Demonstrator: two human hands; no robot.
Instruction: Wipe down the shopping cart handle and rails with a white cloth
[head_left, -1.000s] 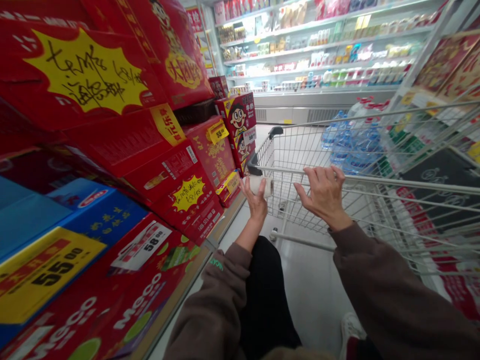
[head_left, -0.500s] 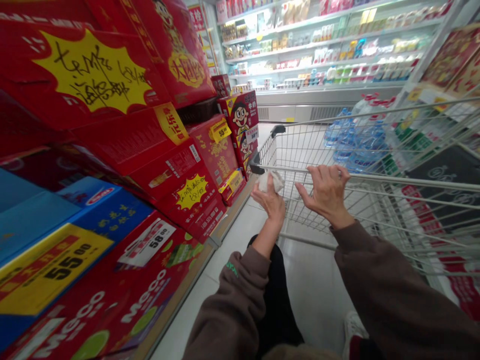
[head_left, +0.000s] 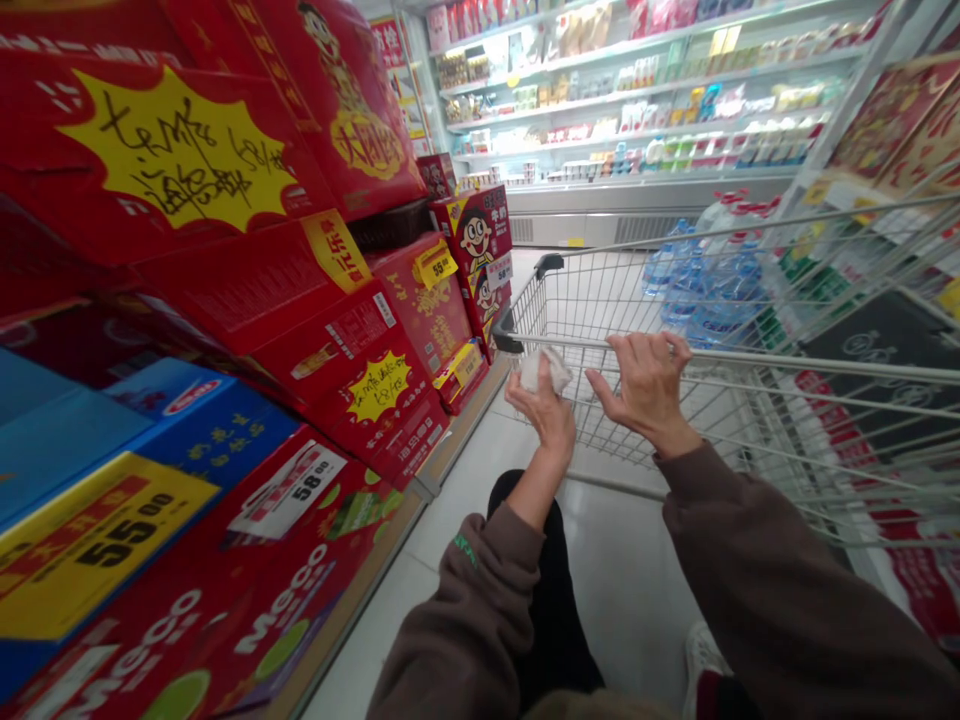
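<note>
Here, the left hand (head_left: 547,412) pinches a crumpled white wad (head_left: 543,372) by the shopping cart's rail (head_left: 750,361), near its dark corner piece (head_left: 507,332).
The right hand (head_left: 648,388) lies over that rail, thumb spread; how tightly, I can't tell. A slack pinch could drop the wad to the floor (head_left: 491,450); a hard push could roll the cart.

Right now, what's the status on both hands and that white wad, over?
Left hand holding white wad, cloth or paper unclear. Right hand draped over shopping cart's rail. Stacked red cartons alongside, on the left.
</note>
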